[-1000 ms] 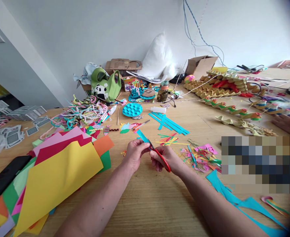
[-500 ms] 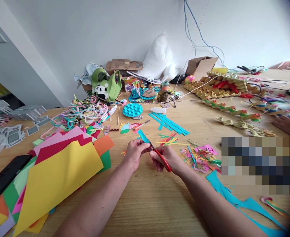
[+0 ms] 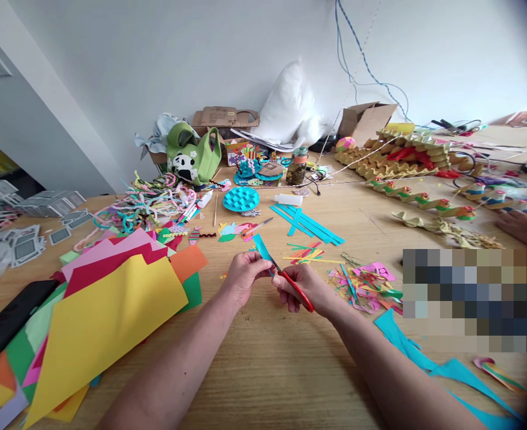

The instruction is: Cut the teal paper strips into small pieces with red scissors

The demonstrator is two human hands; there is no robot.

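My left hand [image 3: 247, 276] pinches a small blue paper strip [image 3: 260, 245], its free end pointing up and away from me. Red-handled scissors [image 3: 300, 291] are gripped in my right hand [image 3: 307, 284]. Their blades meet the strip close to my left fingertips, and part of the blades is hidden by the paper and fingers. Beyond my hands lie longer blue paper strips [image 3: 311, 224], some crossing each other. Thin coloured paper strips [image 3: 306, 253] rest just past my right hand. A woven blue paper disc [image 3: 241, 199] sits farther back.
Stacked coloured paper [image 3: 120, 316] covers the left, beside a black phone [image 3: 15, 322]. Paper scraps [image 3: 371, 283] and blue offcuts [image 3: 407, 343] lie right. Behind are pipe cleaners [image 3: 151, 203], a green panda bag [image 3: 194, 155] and egg cartons [image 3: 393, 152]. Another person's hand [image 3: 526, 227] rests at far right.
The scissors and my right hand have shifted very slightly to the right. The blue strip has tilted a little; my left hand stays nearly in place.
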